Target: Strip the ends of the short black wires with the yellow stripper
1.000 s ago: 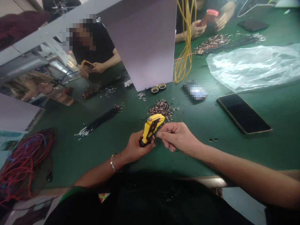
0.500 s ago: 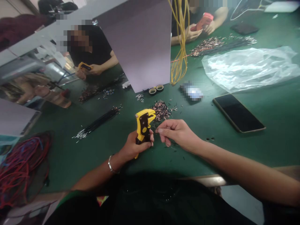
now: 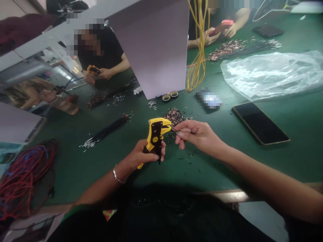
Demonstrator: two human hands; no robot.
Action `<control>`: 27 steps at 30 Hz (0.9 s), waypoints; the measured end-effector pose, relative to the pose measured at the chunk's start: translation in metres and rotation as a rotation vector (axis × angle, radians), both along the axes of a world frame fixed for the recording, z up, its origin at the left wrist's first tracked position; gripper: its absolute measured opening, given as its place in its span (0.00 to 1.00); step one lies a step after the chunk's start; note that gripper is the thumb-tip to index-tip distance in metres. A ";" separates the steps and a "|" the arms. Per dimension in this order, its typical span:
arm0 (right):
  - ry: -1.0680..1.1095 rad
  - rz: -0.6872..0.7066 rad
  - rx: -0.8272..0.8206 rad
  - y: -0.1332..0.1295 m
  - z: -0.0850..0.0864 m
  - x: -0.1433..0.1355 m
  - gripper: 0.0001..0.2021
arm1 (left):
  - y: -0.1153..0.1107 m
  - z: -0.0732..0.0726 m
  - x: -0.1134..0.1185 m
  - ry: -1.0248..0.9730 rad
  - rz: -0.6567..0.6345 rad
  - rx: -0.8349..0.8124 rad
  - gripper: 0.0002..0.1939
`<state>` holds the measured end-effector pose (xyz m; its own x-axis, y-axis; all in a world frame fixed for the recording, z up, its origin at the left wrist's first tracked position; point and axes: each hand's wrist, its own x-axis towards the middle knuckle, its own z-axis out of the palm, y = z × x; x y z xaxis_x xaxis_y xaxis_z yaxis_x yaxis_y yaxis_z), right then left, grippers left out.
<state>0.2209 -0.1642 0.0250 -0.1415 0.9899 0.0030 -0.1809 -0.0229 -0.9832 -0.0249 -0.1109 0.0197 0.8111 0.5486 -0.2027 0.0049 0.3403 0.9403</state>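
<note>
My left hand is wrapped round the handles of a yellow and black wire stripper, its jaws pointing right. Beside those jaws, my right hand pinches a short, thin wire between thumb and fingertips. One end of the wire is at the jaw opening; whether it is clamped I cannot tell. Just behind the tool lies a heap of short black wires with copper-coloured ends. Small dark scraps are scattered on the green table below my right hand.
A phone and clear plastic bag lie right. Left are a black wire bundle and tangled red cables. Tape rolls sit by an upright panel with yellow wires. Co-workers hold tools across the table.
My right hand has brought the wire up to the stripper's jaws. The stripper has tilted slightly to the right in my left hand. The whole view has shifted a little.
</note>
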 end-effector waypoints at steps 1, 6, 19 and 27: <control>0.003 0.004 0.003 0.000 0.000 0.001 0.10 | 0.000 0.000 0.000 0.003 -0.010 -0.004 0.21; -0.009 -0.009 0.005 0.000 0.002 0.003 0.09 | 0.001 0.000 0.000 -0.009 -0.030 -0.040 0.21; 0.029 -0.055 -0.043 0.002 0.001 0.003 0.09 | -0.002 0.000 0.001 -0.013 -0.093 -0.063 0.21; 0.031 -0.026 -0.049 0.001 0.001 0.001 0.09 | -0.007 0.007 0.005 0.057 -0.055 -0.008 0.16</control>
